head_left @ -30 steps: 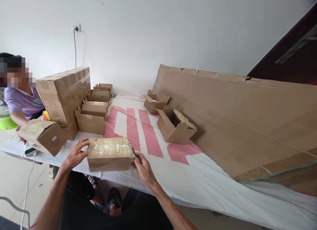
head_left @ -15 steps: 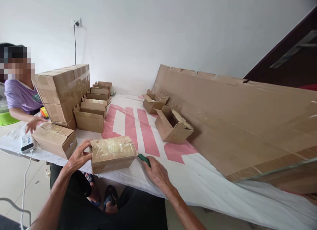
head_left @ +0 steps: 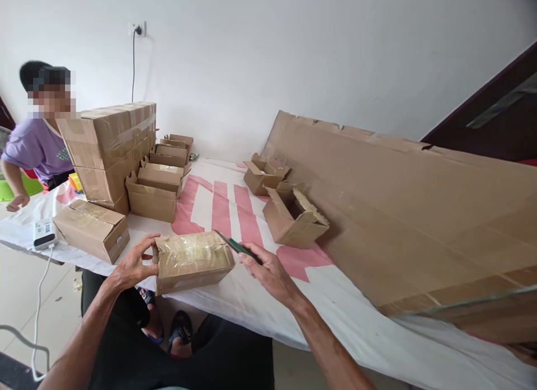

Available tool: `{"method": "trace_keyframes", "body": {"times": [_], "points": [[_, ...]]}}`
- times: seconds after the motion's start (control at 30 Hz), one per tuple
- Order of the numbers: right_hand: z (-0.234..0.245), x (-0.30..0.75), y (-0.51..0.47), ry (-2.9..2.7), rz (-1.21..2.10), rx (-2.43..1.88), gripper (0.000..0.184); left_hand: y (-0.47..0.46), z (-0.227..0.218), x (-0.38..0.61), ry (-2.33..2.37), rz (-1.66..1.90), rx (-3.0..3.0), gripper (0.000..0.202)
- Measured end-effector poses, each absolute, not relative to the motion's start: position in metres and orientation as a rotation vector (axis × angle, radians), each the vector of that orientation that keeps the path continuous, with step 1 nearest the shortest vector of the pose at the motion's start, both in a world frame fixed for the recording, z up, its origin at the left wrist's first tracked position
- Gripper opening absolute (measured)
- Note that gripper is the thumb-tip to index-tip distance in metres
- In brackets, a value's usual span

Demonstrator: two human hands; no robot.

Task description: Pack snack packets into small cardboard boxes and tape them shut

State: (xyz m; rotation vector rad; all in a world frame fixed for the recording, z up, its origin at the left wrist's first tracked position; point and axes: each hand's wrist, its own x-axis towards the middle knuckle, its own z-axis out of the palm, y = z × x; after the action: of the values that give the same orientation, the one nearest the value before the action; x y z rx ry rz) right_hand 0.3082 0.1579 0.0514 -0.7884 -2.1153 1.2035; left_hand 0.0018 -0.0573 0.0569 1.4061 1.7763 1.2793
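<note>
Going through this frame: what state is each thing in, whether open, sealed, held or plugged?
taped box, sealed, gripped at its left end by the left hand
green-handled cutter, held in the right hand, blade by the box's top edge
small box, flaps open
flat box, closed and taped, lying on the table
wall socket, plug inserted

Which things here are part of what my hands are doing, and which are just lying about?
In hand: taped box, held at its left end by the left hand; green cutter in the right hand, tip by the box's top edge.
Lying about: open box, stacked cartons, sealed box, cardboard sheet, white device.
</note>
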Motion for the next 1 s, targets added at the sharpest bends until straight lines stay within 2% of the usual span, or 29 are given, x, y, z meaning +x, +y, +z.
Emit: {"method": "trace_keyframes", "body": {"times": [0.1, 0.23, 0.67, 0.87, 1.0], "points": [[0.090, 0.288, 0.143, -2.318, 1.224, -0.545, 0.039, -0.058, 0.054, 0.005, 1.779, 1.320, 1.393, 0.039], [0.112, 0.263, 0.137, -2.486, 1.194, -0.344, 0.035, -0.059, 0.048, 0.007, 1.741, 1.326, 1.379, 0.043], [0.122, 0.238, 0.135, -2.673, 1.061, -0.302, 0.037, -0.060, 0.037, 0.014, 1.697, 1.391, 1.443, 0.046], [0.122, 0.235, 0.137, -2.733, 1.012, -0.268, 0.031, -0.060, 0.032, 0.018, 1.764, 1.400, 1.455, 0.038], [0.129, 0.233, 0.138, -2.757, 0.975, -0.248, 0.033, -0.061, 0.031, 0.017, 1.778, 1.368, 1.431, 0.041]]}}
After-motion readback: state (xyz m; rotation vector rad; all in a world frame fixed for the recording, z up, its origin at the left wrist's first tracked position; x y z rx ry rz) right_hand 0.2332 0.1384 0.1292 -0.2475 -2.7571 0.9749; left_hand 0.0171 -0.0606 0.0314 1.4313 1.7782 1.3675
